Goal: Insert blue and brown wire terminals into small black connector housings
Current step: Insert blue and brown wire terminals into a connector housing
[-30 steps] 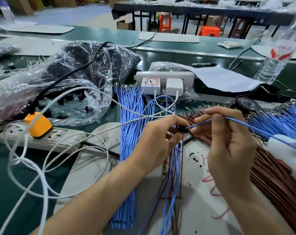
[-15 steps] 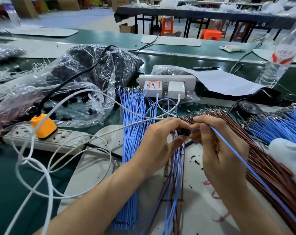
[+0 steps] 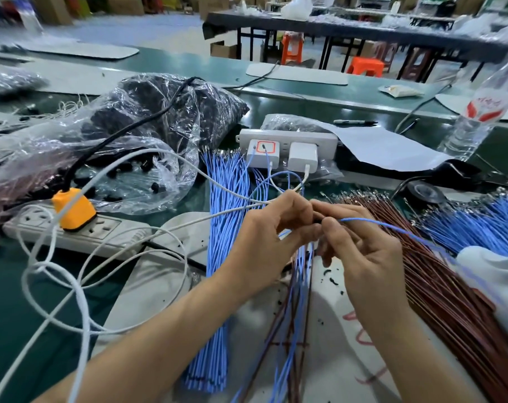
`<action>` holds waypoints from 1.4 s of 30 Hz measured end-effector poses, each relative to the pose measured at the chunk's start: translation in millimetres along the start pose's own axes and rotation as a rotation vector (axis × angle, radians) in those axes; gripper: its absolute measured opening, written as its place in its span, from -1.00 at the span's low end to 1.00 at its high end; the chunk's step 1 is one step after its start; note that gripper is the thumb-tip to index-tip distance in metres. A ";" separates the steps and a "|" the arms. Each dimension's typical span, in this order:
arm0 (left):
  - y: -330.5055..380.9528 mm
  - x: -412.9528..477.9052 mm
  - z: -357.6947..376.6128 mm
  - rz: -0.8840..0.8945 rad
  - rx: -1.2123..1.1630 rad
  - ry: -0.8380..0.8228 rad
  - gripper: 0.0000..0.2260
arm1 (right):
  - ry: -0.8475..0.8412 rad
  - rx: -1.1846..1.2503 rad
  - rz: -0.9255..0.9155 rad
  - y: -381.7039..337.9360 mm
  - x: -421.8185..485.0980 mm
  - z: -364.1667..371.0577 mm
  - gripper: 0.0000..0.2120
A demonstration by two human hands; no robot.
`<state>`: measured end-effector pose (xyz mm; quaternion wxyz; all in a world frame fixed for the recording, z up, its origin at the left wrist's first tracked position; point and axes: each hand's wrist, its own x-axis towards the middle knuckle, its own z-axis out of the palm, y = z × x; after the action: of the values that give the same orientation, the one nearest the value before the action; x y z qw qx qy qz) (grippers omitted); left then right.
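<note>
Now the hands sit closer together than half a second ago. The left hand (image 3: 271,242) pinches the small black housing (image 3: 319,219) between thumb and curled forefinger, and the housing is almost hidden among the fingertips, above the white mat (image 3: 328,344). The right hand (image 3: 366,257) pinches the blue wire (image 3: 372,221) right at the housing. That wire now trails rightward over the brown wire bundle (image 3: 450,286) rather than down past the wrist.
</note>
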<state>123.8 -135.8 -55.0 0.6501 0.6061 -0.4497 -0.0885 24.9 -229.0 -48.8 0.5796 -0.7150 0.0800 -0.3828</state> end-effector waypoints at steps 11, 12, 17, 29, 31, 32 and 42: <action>-0.5 0.4 -7.2 0.047 -0.043 0.085 -0.83 | 0.337 0.319 0.176 -4.0 13.8 -19.5 -0.93; 0.3 -0.7 -6.9 0.060 -0.006 0.065 -0.82 | 0.317 0.311 0.173 -4.7 14.3 -20.5 -0.95; 3.9 -4.9 2.2 0.233 0.342 -0.012 -0.82 | 0.195 0.146 0.142 -2.8 7.1 -7.9 -0.93; -12.7 16.2 -51.1 0.201 0.605 0.795 -0.90 | 0.880 0.764 0.418 -8.0 33.8 -69.0 -0.93; -19.5 20.9 -59.5 0.045 0.560 0.855 -0.89 | 0.946 0.609 0.352 -6.3 31.6 -66.0 -0.87; -20.1 21.7 -59.3 -0.017 0.526 0.863 -0.88 | 0.962 0.504 0.290 -6.7 30.2 -61.3 -0.84; 18.9 -8.2 -2.4 0.330 0.883 0.306 -0.40 | 0.465 -0.308 -0.349 -6.0 -1.3 -7.7 -0.86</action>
<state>112.6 -124.0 -42.2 0.3953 0.7504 -0.4335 0.3047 17.1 -232.2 -43.7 0.3563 -0.6906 0.1434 -0.6128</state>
